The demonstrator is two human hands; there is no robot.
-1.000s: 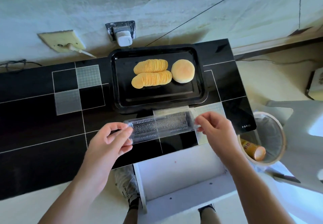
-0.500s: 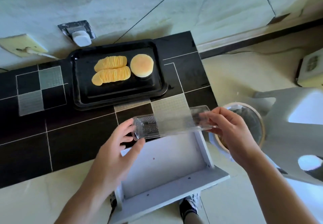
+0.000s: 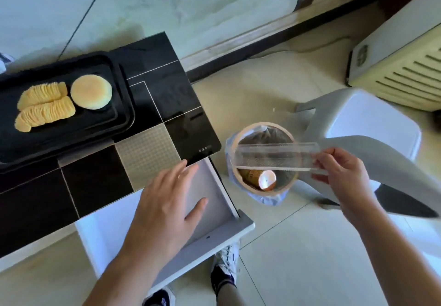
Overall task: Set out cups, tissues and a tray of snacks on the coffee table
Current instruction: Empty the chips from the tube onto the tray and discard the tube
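Tray w/ chips & bun far left on table, left edge cut off. Left hand flat, fingers spread, over open drawer. Right hand pinches clear sleeve above bin; can inside, label unreadable.

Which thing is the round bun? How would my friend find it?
Look at the black tray on the dark tiled coffee table. The bun lies at its right end, beside two rows of crisps. It is the single smooth, pale disc; the crisps are ridged yellow stacks.
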